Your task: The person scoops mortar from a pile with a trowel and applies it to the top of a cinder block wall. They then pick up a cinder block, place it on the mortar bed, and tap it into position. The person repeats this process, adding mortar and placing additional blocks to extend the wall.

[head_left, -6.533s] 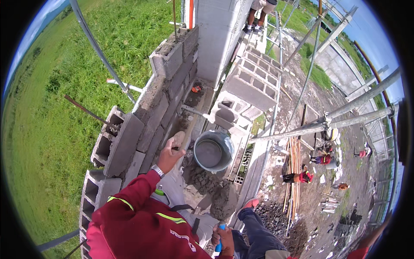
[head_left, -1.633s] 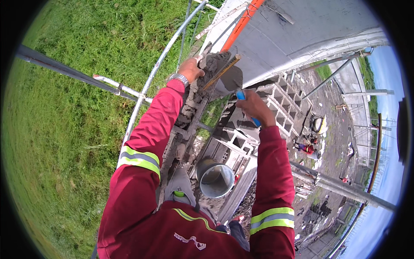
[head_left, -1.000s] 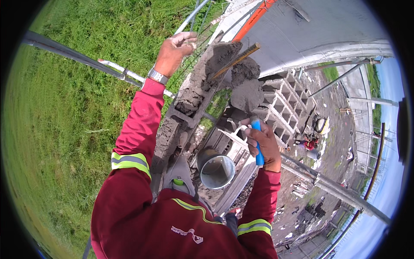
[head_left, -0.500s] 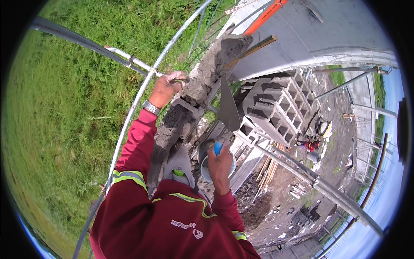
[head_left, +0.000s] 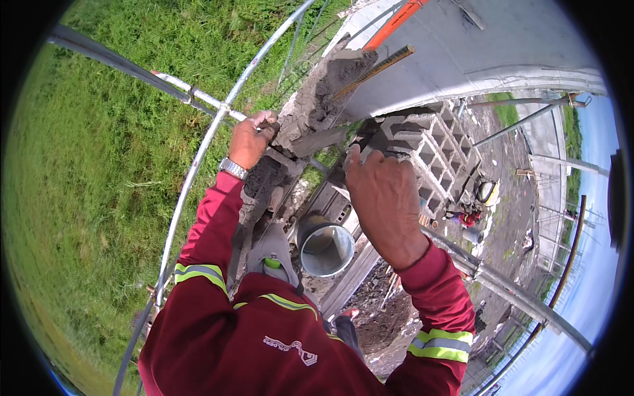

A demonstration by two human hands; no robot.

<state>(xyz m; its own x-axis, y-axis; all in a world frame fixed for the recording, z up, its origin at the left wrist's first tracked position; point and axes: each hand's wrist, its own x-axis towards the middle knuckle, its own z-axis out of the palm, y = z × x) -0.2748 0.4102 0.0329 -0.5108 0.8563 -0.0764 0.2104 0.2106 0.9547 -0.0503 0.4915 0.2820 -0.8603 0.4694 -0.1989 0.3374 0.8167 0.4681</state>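
My right hand (head_left: pixel 386 198) is closed around the handle of a trowel, which the fist hides. The trowel's grey blade (head_left: pixel 319 141) points left and lies against the side of wet mortar (head_left: pixel 330 82) on top of a block wall. On the wall's grass side, my left hand (head_left: pixel 249 142) is beside the mortar, fingers curled in. Whatever it holds, if anything, I cannot make out. Below the blade is the rim of a hollow block (head_left: pixel 282 160), with more rough mortar nearer me.
A bucket (head_left: pixel 327 251) stands close on my right. Hollow blocks (head_left: pixel 429 148) are stacked beyond it. Scaffold tubes (head_left: pixel 198 158) cross on the left, and another tube (head_left: pixel 515 297) runs at right. A yellowish bar (head_left: pixel 376 71) and an orange level-like bar (head_left: pixel 396 25) slant at the top.
My right hand has swung up and forward from above the bucket, turning the trowel from upright to sideways against the mortar. The left hand has barely shifted.
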